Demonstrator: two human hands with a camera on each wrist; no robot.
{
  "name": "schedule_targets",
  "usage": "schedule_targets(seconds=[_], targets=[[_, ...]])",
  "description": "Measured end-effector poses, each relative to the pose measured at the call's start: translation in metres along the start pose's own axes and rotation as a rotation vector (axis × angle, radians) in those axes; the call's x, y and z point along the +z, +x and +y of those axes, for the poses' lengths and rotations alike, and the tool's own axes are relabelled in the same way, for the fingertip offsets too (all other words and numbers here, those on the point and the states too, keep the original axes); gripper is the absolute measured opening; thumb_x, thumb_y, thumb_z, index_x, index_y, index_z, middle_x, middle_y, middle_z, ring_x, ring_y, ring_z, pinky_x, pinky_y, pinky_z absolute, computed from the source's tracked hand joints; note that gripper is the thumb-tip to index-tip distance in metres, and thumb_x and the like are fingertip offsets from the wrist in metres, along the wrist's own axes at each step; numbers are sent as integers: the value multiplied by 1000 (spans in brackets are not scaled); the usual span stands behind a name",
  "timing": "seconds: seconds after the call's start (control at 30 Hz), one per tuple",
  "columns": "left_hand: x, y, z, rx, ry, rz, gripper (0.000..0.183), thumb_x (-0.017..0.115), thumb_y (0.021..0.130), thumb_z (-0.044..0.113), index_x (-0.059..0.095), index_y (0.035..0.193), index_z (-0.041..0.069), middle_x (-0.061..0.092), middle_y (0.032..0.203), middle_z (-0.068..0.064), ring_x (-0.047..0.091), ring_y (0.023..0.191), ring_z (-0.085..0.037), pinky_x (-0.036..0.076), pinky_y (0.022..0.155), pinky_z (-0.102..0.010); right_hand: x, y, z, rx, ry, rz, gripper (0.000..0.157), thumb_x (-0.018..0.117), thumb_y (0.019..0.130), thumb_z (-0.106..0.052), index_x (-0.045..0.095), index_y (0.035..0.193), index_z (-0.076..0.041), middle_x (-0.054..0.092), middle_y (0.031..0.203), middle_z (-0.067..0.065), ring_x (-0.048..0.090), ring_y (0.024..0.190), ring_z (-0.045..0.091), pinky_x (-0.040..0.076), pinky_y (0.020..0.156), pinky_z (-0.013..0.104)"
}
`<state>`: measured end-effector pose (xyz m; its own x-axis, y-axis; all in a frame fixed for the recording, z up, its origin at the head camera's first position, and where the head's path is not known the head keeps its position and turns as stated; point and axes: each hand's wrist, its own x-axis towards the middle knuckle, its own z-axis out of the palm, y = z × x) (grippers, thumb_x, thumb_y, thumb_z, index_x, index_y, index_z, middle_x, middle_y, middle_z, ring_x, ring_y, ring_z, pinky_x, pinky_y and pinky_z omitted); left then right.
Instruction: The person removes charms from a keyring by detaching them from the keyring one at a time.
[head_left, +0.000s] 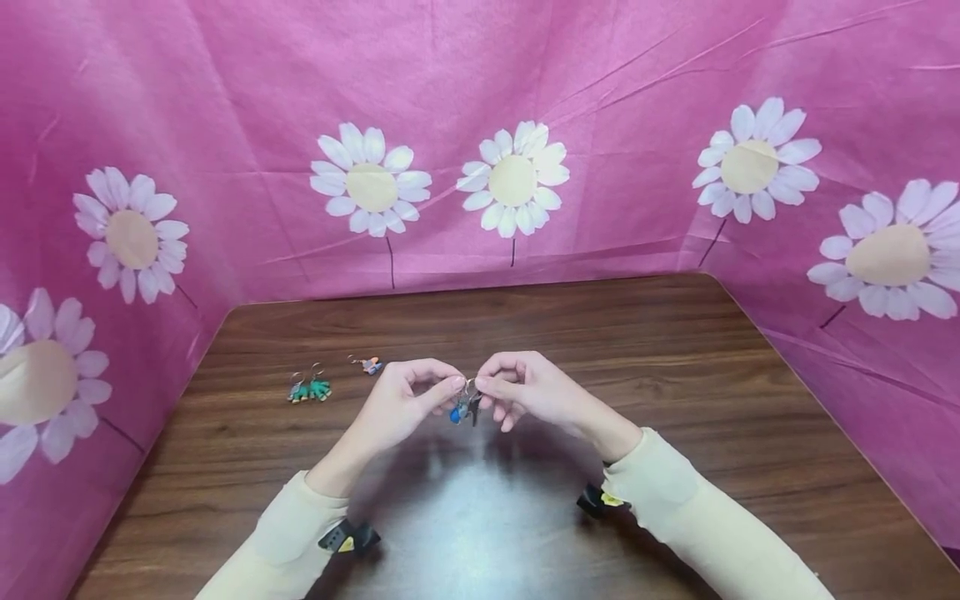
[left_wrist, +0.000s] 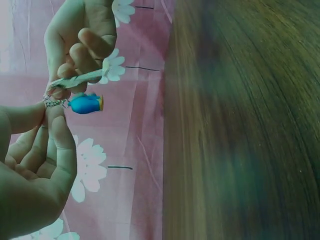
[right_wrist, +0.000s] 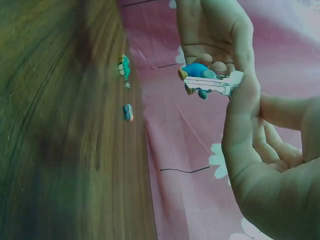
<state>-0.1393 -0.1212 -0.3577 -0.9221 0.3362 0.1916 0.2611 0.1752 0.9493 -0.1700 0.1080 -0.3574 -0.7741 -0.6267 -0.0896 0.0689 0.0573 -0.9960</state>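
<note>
In the head view both hands meet over the middle of the table, at a small metal key ring (head_left: 471,386). My left hand (head_left: 405,404) pinches it from the left between thumb and index finger. From the right, my right hand (head_left: 536,390) pinches at the ring and the head of a metal key (right_wrist: 207,84). A blue figure charm (left_wrist: 86,104) with a yellow end hangs from a short chain beside the key. Fingertips hide part of the ring, so I cannot tell whether the key is threaded on it.
Two keychains with green charms (head_left: 319,389) lie side by side on the wooden table (head_left: 645,333), left of the hands. Slightly behind them is another keychain with an orange and blue charm (head_left: 371,365). A pink cloth (head_left: 450,50) with daisies surrounds the table's back and sides.
</note>
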Motion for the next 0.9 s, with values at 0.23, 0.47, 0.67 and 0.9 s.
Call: schedule_targets(seconds=[0.23,0.47,0.67,0.9], targets=[[4,1,-1,4,-45,28,11,69,97,8,74,99,-2,73,82,-16,69,70,-23,61,65,-38,-7,0,3,-37,114,53,17,62,102,-13,62,109,3,70,86,10,63,65,14,60,59,30],[3,2,-3,-9,-43,44,13,69,97,8,74,100,-3,74,86,-17,70,71,-17,61,65,-33,-10,-1,6,-113,-34,86,19,66,100,-16,68,109,1,69,100,10,67,90,21,61,80,42],[1,1,-4,-30,-56,41,14,70,97,9,74,101,-4,75,94,-16,72,80,-19,63,74,-39,-12,0,3,-134,78,60,19,61,103,-13,63,110,4,70,116,19,70,104,30,54,96,52],[-1,0,-3,-55,-106,-10,17,64,101,14,68,106,-2,73,102,-19,71,96,-19,57,93,-45,-16,1,2,-83,210,51,12,59,104,-11,62,109,0,73,107,15,73,92,25,58,89,50]])
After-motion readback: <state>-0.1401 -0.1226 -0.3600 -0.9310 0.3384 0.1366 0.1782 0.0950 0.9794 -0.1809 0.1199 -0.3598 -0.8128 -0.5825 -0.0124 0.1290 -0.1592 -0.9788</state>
